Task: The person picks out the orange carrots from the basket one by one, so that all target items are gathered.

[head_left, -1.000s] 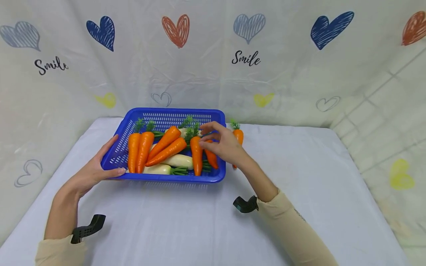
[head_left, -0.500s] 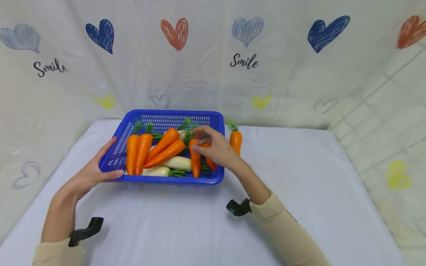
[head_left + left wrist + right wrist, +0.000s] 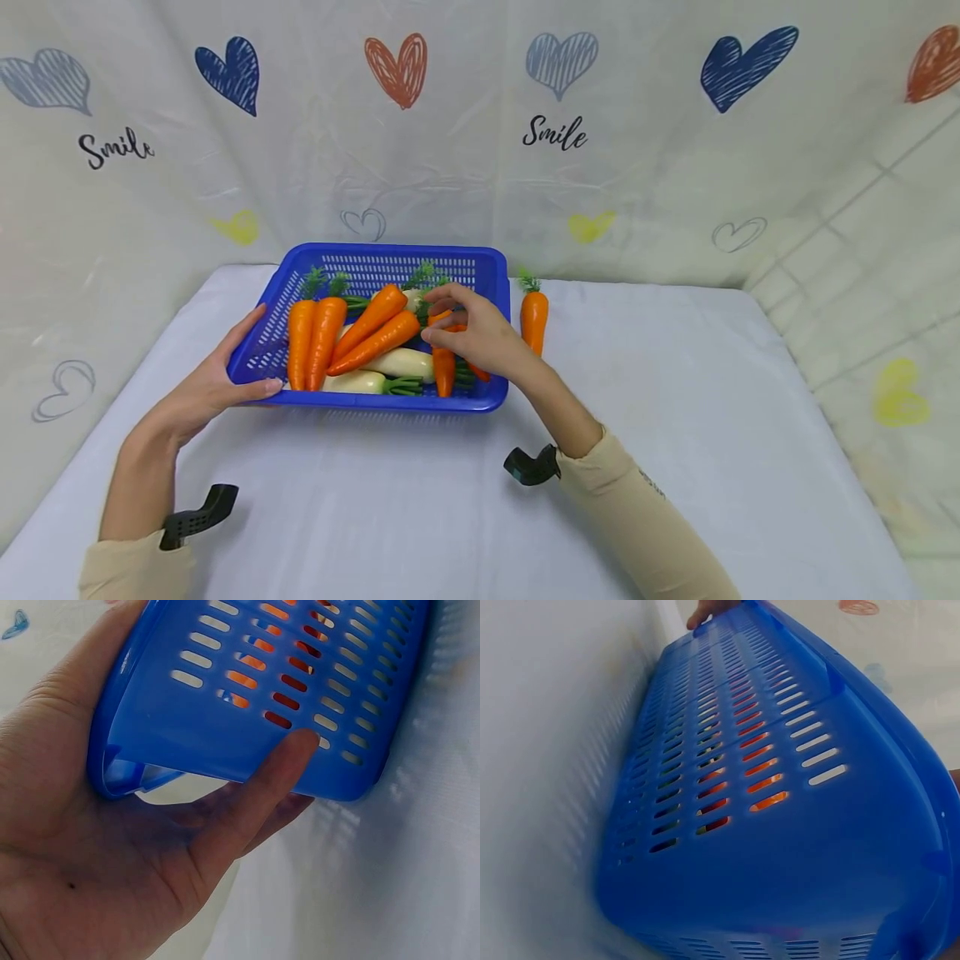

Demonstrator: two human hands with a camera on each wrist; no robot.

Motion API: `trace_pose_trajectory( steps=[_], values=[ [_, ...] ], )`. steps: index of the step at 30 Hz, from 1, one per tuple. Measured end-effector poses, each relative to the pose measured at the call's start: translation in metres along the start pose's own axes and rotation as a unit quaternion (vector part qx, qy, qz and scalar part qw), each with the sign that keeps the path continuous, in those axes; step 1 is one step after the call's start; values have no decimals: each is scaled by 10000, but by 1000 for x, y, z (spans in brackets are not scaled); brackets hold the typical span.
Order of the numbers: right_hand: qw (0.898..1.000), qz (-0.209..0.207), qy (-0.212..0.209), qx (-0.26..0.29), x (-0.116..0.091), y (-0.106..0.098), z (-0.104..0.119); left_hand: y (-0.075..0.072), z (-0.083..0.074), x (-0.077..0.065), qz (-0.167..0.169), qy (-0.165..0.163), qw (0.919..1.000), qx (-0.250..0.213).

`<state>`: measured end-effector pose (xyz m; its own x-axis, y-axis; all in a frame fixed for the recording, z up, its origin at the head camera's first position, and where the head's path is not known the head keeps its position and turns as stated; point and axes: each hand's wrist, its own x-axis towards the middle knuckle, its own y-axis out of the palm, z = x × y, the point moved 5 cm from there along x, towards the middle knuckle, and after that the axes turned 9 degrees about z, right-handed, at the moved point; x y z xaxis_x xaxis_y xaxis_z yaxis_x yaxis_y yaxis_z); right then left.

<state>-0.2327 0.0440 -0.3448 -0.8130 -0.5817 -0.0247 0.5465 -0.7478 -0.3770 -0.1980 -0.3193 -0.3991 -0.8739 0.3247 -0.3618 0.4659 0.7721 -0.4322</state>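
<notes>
My left hand (image 3: 213, 379) holds the left front corner of the blue plastic basket (image 3: 375, 402), thumb on the rim; in the left wrist view its fingers reach under the basket wall (image 3: 172, 735). Orange carrots with green tops lie inside, including a pair at the left (image 3: 302, 346) and crossed ones in the middle (image 3: 382, 342), over white radishes (image 3: 405, 364). My right hand (image 3: 483, 333) hovers over the basket's right side with loosely bent, parted fingers. Beneath them is an upright-lying carrot (image 3: 444, 371), partly hidden. Another carrot is mostly covered by the hand.
A single carrot (image 3: 534, 321) lies on the white tablecloth (image 3: 675, 400) just right of the basket. Behind the table hangs a pale curtain (image 3: 465, 167) printed with hearts. The right wrist view shows mainly the slotted basket side (image 3: 765, 847).
My right hand has moved left inside the basket area, from beside the upright-lying carrot to over its top. The left hand keeps its hold, and the basket and carrots stay in place.
</notes>
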Motion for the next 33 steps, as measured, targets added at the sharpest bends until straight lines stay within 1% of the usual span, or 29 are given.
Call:
trace_pose_trajectory(
  steps=[11, 15, 21, 29, 33],
  values=[
    [9996, 230, 119, -62, 7, 8, 0, 1, -2, -1, -8, 42, 10000, -77],
    [9992, 358, 169, 8, 11, 14, 1, 2, -3, -1, -4, 72, 9999, -124],
    [9984, 540, 137, 33, 17, 23, 3, 1, -2, 2, -73, 53, 10000, -40],
    [9971, 700, 166, -255, 25, 37, 1, 1, 0, 1, -79, 56, 9999, -34],
    [9949, 919, 197, -362, 26, 42, -2, 1, 0, 1, -27, 103, 9999, -58]
  ],
)
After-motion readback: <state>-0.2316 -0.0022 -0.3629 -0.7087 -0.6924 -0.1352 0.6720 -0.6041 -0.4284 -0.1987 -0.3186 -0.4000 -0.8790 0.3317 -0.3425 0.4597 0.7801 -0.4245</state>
